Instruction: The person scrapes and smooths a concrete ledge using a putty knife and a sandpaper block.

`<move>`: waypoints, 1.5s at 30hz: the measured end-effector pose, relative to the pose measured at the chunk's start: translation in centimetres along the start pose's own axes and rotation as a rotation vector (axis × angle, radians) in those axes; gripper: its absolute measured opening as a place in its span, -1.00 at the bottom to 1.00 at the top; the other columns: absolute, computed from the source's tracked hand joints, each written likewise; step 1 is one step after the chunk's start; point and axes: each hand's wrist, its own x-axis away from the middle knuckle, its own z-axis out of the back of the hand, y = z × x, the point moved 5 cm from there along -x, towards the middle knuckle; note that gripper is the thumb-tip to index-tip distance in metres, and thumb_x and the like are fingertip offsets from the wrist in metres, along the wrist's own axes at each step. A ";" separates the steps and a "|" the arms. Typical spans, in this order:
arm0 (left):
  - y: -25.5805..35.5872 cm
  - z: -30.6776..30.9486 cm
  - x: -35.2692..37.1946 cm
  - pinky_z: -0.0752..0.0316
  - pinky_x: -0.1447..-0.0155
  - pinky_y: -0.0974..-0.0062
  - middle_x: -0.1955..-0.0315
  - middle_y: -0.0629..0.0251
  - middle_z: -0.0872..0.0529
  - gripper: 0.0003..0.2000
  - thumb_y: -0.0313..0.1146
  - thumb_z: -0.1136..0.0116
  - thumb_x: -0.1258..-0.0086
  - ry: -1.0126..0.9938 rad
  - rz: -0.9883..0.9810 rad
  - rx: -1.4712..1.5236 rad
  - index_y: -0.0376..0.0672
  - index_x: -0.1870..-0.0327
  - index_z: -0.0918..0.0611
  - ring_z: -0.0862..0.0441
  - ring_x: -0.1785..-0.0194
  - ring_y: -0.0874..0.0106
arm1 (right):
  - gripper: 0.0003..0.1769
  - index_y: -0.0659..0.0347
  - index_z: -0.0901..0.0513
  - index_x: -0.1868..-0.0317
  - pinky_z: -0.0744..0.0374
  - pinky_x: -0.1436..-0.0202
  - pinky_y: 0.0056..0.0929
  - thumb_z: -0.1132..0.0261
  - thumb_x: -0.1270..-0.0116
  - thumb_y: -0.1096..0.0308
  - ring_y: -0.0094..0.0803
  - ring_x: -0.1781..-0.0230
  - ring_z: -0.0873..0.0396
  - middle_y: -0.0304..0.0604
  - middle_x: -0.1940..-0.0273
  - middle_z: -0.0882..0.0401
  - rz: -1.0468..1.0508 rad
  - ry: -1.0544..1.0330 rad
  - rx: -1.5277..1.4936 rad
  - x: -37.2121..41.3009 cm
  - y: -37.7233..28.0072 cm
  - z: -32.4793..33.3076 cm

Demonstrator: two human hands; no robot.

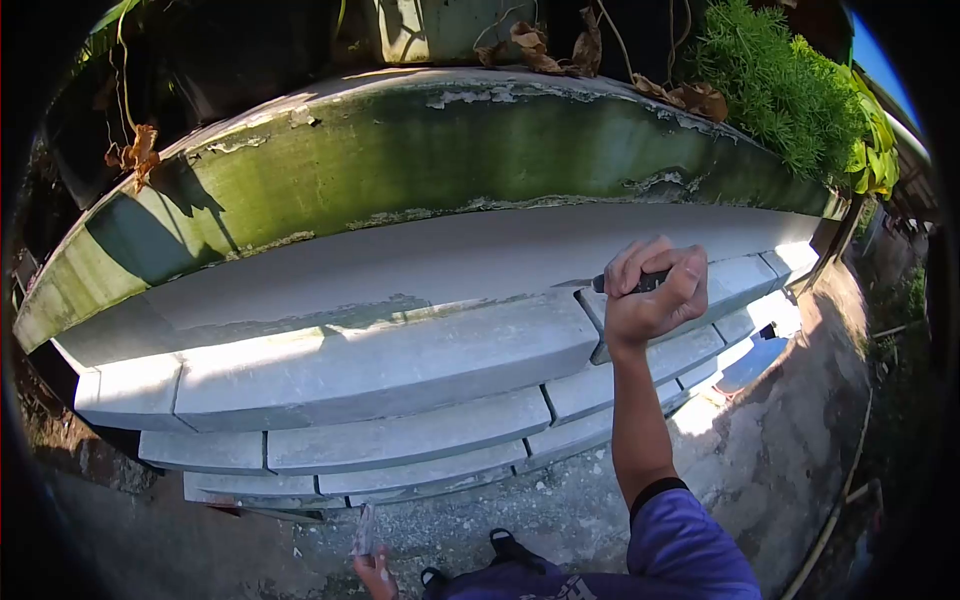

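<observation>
My right hand [655, 290] is closed around a black-handled tool [648, 283] with a thin pointed metal tip. The tip reaches left to the top edge of the upper grey block course [400, 365], by the gap between two blocks and close under the smooth plastered wall [450, 255]. Low in the view, my left hand [376, 576] is partly cut off by the bottom edge. Its fingers grip a pale, smeared flat piece [363, 530], whose exact kind I cannot make out. That piece stands upright in front of the lowest blocks.
A mossy, peeling concrete ledge [400, 165] overhangs the wall. Dry leaves [560, 50] and a feathery green plant [775, 90] sit on top. Stepped block courses with dark joints run below. A bluish rounded object [752, 362] lies at the right on rough concrete ground [770, 470].
</observation>
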 end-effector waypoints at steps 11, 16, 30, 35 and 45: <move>-8.5 3.4 -8.6 -0.31 -0.33 0.30 -0.17 -0.01 -0.54 -0.59 -0.40 -0.02 -0.47 0.029 -0.220 0.095 -0.44 -0.26 -0.41 -0.47 -0.23 0.23 | -0.55 0.20 -0.21 0.57 -0.24 0.81 -0.56 0.09 -0.53 0.22 -0.55 0.86 -0.17 -0.20 0.76 -0.25 -0.014 0.045 0.070 -0.1 1.1 0.7; -8.5 4.8 -8.4 -0.27 -0.37 0.29 -0.18 -0.02 -0.53 -0.59 -0.38 -0.04 -0.48 0.116 -0.205 0.102 -0.44 -0.26 -0.42 -0.45 -0.25 0.22 | -0.56 0.23 -0.21 0.55 -0.22 0.83 -0.54 0.09 -0.52 0.21 -0.52 0.86 -0.18 -0.19 0.77 -0.21 0.017 0.094 0.149 0.8 1.5 1.1; -8.3 5.5 -8.7 -0.28 -0.36 0.28 -0.17 -0.03 -0.54 -0.58 -0.35 -0.04 -0.48 0.114 -0.215 0.002 -0.45 -0.25 -0.43 -0.45 -0.25 0.20 | -0.57 0.20 -0.17 0.53 -0.17 0.83 -0.54 0.16 -0.48 0.13 -0.54 0.86 -0.11 -0.21 0.77 -0.17 -0.092 0.058 0.230 0.1 3.3 1.8; 0.4 3.1 -5.2 -0.29 -0.36 0.27 -0.17 -0.04 -0.54 -0.57 -0.35 -0.02 -0.48 0.066 -0.062 0.066 -0.45 -0.27 -0.42 -0.45 -0.26 0.19 | -0.58 0.20 -0.16 0.58 -0.16 0.82 -0.55 0.11 -0.46 0.21 -0.56 0.86 -0.12 -0.20 0.79 -0.20 -0.135 0.220 -0.170 -1.4 0.6 3.4; 4.9 1.3 -3.6 -0.30 -0.36 0.28 -0.12 -0.08 -0.60 -0.60 -0.38 -0.02 -0.47 0.061 0.000 -0.102 -0.45 -0.23 -0.48 -0.49 -0.24 0.17 | -0.59 0.18 -0.17 0.58 -0.17 0.82 -0.58 0.09 -0.46 0.24 -0.59 0.86 -0.13 -0.20 0.79 -0.23 -0.131 0.094 0.050 -0.1 3.8 3.2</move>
